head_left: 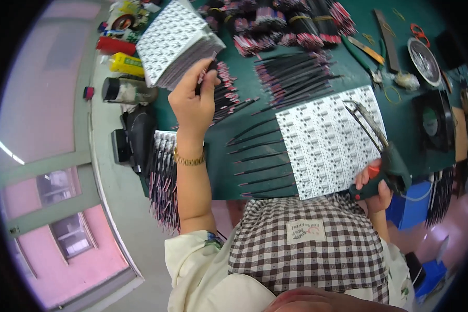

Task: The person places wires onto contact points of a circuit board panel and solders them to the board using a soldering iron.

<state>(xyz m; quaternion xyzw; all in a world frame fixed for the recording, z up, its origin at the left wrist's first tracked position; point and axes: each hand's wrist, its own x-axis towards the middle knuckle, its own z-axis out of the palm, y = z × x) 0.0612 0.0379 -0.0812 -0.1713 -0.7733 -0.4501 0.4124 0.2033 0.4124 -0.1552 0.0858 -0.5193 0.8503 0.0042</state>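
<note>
Head view: the left hand (196, 96), thumb and finger pinched together on a short dark wire (213, 64), is up and left of the white printed sheet (322, 140). Dark wires (263, 169) reach sideways from the sheet's left edge toward that arm. The right hand (372, 188), wrapped around a green-bodied tool (395, 164), is at the sheet's lower right, farther from them. Bare worktop (218, 174) separates wires from left forearm; the front edge is close below.

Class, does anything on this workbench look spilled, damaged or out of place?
Nothing looks clearly spilled or damaged. Slightly untidy: yellow bands lie loose among the tools at right, and the top cable left of the printed sheet slants more steeply than those below.
</note>
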